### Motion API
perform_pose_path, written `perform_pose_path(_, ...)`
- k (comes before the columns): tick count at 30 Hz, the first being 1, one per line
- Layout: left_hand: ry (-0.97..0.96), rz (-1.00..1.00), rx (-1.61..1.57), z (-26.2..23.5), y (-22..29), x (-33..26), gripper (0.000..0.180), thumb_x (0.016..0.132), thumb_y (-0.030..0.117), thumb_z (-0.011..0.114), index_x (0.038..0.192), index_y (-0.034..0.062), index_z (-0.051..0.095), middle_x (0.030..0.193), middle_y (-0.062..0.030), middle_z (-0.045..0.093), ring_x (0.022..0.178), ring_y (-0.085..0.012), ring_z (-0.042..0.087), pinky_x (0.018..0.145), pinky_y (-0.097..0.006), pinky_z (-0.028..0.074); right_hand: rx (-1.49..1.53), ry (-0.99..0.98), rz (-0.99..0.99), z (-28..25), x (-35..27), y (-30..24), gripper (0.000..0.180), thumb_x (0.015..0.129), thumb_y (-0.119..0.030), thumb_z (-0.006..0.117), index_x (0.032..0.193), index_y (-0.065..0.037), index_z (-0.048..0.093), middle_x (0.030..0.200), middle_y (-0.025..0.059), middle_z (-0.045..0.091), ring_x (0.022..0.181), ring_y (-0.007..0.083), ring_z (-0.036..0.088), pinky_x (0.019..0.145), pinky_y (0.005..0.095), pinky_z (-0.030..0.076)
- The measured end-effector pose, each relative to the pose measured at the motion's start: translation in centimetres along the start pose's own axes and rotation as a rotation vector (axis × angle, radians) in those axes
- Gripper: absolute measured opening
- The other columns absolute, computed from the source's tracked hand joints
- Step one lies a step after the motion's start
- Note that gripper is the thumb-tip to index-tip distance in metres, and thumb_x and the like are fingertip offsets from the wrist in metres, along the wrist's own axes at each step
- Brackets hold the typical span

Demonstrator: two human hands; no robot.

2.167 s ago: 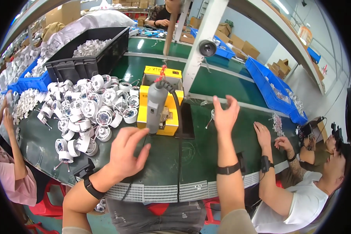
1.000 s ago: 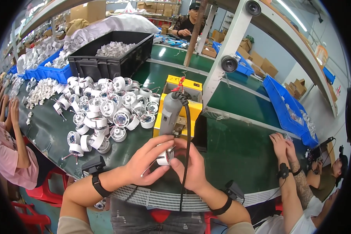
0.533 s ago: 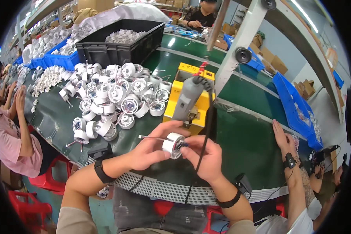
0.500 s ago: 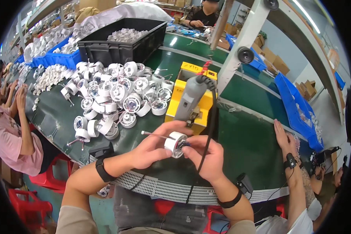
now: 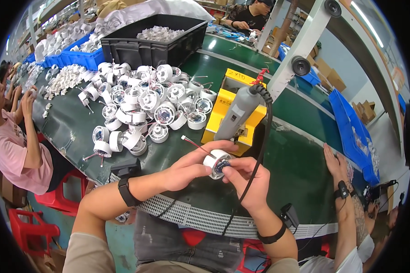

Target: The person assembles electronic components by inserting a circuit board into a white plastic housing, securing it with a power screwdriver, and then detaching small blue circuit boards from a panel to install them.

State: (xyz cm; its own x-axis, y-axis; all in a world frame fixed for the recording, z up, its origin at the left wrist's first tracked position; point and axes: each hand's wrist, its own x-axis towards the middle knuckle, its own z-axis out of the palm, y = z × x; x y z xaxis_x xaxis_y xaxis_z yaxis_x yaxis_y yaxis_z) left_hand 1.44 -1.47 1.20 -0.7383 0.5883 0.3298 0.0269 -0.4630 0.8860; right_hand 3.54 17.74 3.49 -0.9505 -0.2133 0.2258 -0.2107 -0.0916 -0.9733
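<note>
Fingers (image 5: 199, 171) clamped on a round white cup (image 5: 210, 162)

Left hand (image 5: 184, 174) grips its smooth plastic wall, seemingly to leave the open face free; right hand (image 5: 258, 184) pinches its rim beside the dark board (image 5: 222, 165). It is held above the tabletop (image 5: 291, 173), between near edge and yellow box (image 5: 223, 105), thin wire (image 5: 194, 143) jutting left.

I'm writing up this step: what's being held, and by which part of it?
A round white housing: the left grip has it by the outer wall, and the right grip is at its open face, by the dark circuit board.
</note>
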Motion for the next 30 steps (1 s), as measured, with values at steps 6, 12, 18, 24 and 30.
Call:
perform_pose_path(6, -0.012, 0.051, -0.022, -0.1, -0.3, 0.0, 0.073, 0.086, 0.005, 0.043, 0.155, 0.0037, 0.017, 0.154, -0.0140, 0.032, 0.142, -0.0243, 0.032, 0.116, -0.037, 0.025, -0.253, -0.004, -0.178, -0.3, 0.3, 0.9, 0.017, 0.083, 0.001, 0.075, 0.098, 0.002, 0.066, 0.087, 0.0057, 0.068, 0.078, 0.0098, 0.065, 0.069, 0.0221, 0.052)
perform_pose_path(12, 0.016, 0.045, 0.022, 0.1, -0.5, 0.2, 0.072, 0.090, 0.015, 0.047, 0.154, 0.0018, 0.017, 0.156, -0.0175, 0.028, 0.142, -0.0280, 0.032, 0.117, -0.042, 0.025, -0.469, 0.028, -0.248, -0.1, 0.2, -0.1, 0.019, 0.078, 0.001, 0.078, 0.094, 0.002, 0.067, 0.091, 0.0079, 0.067, 0.081, 0.0131, 0.065, 0.072, 0.0241, 0.052)
perform_pose_path(18, -0.010, 0.123, 0.131, 0.6, 0.1, -0.1, 0.073, 0.097, 0.025, 0.052, 0.154, 0.0021, 0.014, 0.157, -0.0178, 0.025, 0.142, -0.0265, 0.032, 0.117, -0.040, 0.024, -0.322, 0.052, -0.281, -0.1, 0.3, 1.5, 0.040, 0.080, 0.003, 0.075, 0.116, 0.003, 0.058, 0.108, 0.0123, 0.065, 0.096, 0.0175, 0.064, 0.081, 0.0288, 0.053)
perform_pose_path(24, 0.077, 0.077, 0.372, 1.2, 0.5, -0.2, 0.062, 0.094, 0.008, 0.055, 0.150, 0.0046, 0.031, 0.141, -0.0144, 0.048, 0.126, -0.0230, 0.050, 0.104, -0.035, 0.041, 0.042, -0.112, -0.038, -0.5, 0.8, 1.4, 0.037, 0.084, 0.003, 0.072, 0.119, 0.004, 0.059, 0.113, 0.0104, 0.064, 0.105, 0.0185, 0.064, 0.089, 0.0308, 0.053)
perform_pose_path(30, 0.230, -0.014, 0.619, 1.1, 1.4, -0.1, 0.050, 0.093, 0.003, 0.060, 0.141, 0.0005, 0.046, 0.127, -0.0140, 0.059, 0.112, -0.0182, 0.060, 0.092, -0.031, 0.052, -0.151, -0.132, -0.109, -1.7, 1.6, 1.6, 0.041, 0.085, 0.001, 0.072, 0.124, 0.003, 0.061, 0.114, 0.0101, 0.063, 0.101, 0.0176, 0.064, 0.089, 0.0296, 0.052)
